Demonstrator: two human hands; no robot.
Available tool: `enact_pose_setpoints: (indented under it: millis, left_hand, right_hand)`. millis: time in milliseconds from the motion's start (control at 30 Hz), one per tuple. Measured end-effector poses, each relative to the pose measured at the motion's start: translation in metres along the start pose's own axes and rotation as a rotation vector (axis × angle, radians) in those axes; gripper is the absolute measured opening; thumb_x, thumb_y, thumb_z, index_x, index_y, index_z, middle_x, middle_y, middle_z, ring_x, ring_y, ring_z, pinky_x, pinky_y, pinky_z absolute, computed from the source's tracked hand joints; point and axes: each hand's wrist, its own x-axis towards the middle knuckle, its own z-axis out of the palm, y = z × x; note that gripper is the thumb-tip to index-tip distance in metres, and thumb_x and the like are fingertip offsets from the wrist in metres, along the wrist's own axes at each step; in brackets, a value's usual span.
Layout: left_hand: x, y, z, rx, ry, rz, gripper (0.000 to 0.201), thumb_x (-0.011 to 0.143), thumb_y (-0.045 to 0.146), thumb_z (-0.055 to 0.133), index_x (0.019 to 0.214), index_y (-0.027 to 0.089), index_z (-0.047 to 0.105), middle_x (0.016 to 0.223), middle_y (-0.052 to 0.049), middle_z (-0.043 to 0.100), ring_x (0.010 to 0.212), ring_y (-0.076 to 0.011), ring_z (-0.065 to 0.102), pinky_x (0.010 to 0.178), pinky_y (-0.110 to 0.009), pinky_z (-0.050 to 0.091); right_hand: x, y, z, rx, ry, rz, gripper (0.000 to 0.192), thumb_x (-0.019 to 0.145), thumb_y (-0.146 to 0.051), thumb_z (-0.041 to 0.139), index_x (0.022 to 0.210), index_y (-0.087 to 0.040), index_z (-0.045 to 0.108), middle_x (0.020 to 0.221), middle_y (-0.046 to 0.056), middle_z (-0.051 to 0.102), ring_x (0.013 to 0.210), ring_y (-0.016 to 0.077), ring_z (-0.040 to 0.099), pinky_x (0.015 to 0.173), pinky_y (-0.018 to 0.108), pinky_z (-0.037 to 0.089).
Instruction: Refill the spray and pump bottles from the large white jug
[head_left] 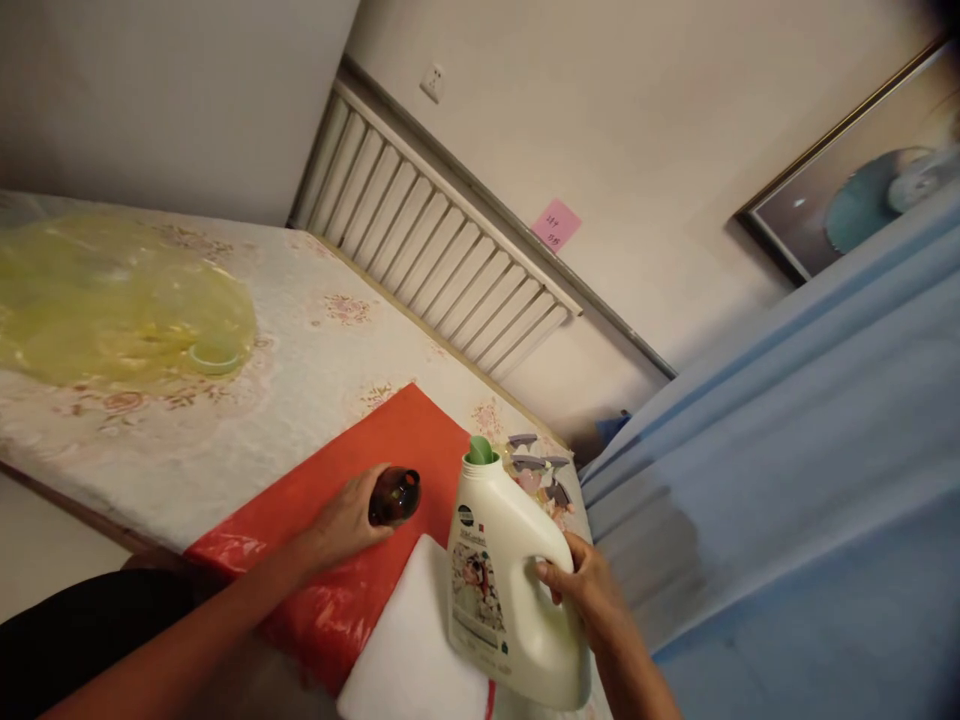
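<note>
Wrapped round a small dark brown bottle (393, 500), my left hand (352, 520) is closed above the red sheet (322, 480). The bottle leans to the right, its uncapped mouth facing up and right. My right hand (585, 585) grips the handle of a large pale detergent jug (517, 610), closed through the handle hole. The jug stands nearly upright with its cap off, and a green pour spout (481, 451) shows in its neck. Bottle and jug are apart. A white folded cloth or pad (412, 640) lies partly behind the jug.
A floral tablecloth (300, 330) covers the table. At its far left lies a yellow translucent plastic bag (112, 310) with a light green ring-shaped edge in it. Several grey clip-like pieces (532, 463) lie behind the jug. A radiator (442, 240) and a blue curtain (787, 430) border the table.
</note>
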Motion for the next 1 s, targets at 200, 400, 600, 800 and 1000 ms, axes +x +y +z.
enact_pose_setpoints:
  millis: [200, 400, 600, 800, 1000]
  left_hand:
    - [0.018, -0.029, -0.004, 0.003, -0.008, -0.002, 0.078, 0.063, 0.024, 0.069, 0.136, 0.016, 0.043, 0.135, -0.014, 0.057, 0.126, -0.0341, 0.052, 0.106, -0.046, 0.042]
    - [0.024, -0.042, 0.0, -0.072, -0.04, 0.0, 0.081, 0.063, 0.026, 0.071, 0.138, 0.015, 0.043, 0.133, -0.015, 0.059, 0.125, -0.0341, 0.054, 0.105, -0.046, 0.043]
    - [0.023, -0.046, 0.001, -0.137, -0.038, -0.026, 0.087, 0.062, 0.027, 0.074, 0.142, 0.018, 0.04, 0.137, -0.014, 0.056, 0.126, -0.0348, 0.053, 0.106, -0.048, 0.043]
    - [0.021, -0.042, -0.004, -0.172, -0.085, -0.027, 0.093, 0.058, 0.021, 0.074, 0.143, 0.023, 0.037, 0.141, -0.012, 0.053, 0.129, -0.0337, 0.05, 0.107, -0.044, 0.043]
    - [0.023, -0.037, -0.008, -0.205, -0.107, -0.013, 0.085, 0.061, 0.024, 0.074, 0.139, 0.021, 0.041, 0.141, -0.012, 0.052, 0.132, -0.0345, 0.047, 0.11, -0.046, 0.04]
  right_hand:
    - [0.01, -0.022, 0.004, -0.103, -0.101, -0.06, 0.04, 0.061, -0.05, 0.08, 0.082, -0.017, 0.071, 0.061, -0.001, 0.055, 0.045, 0.0099, 0.04, 0.042, 0.023, 0.029]
    - [0.015, -0.04, 0.011, -0.064, -0.239, -0.103, 0.06, 0.071, -0.058, 0.072, 0.12, -0.023, 0.065, 0.085, 0.004, 0.063, 0.047, 0.0107, 0.044, 0.043, 0.025, 0.035]
    - [0.021, -0.049, 0.016, -0.099, -0.333, -0.097, 0.055, 0.079, -0.051, 0.068, 0.125, -0.023, 0.062, 0.088, 0.004, 0.061, 0.05, 0.0105, 0.044, 0.043, 0.024, 0.035]
    - [0.029, -0.053, 0.017, -0.163, -0.423, -0.109, 0.055, 0.081, -0.049, 0.067, 0.127, -0.02, 0.061, 0.083, 0.002, 0.06, 0.049, 0.0088, 0.044, 0.042, 0.022, 0.036]
    - [0.035, -0.062, 0.018, -0.226, -0.471, -0.111, 0.053, 0.082, -0.047, 0.067, 0.126, -0.018, 0.061, 0.082, 0.001, 0.06, 0.046, 0.0067, 0.044, 0.043, 0.021, 0.035]
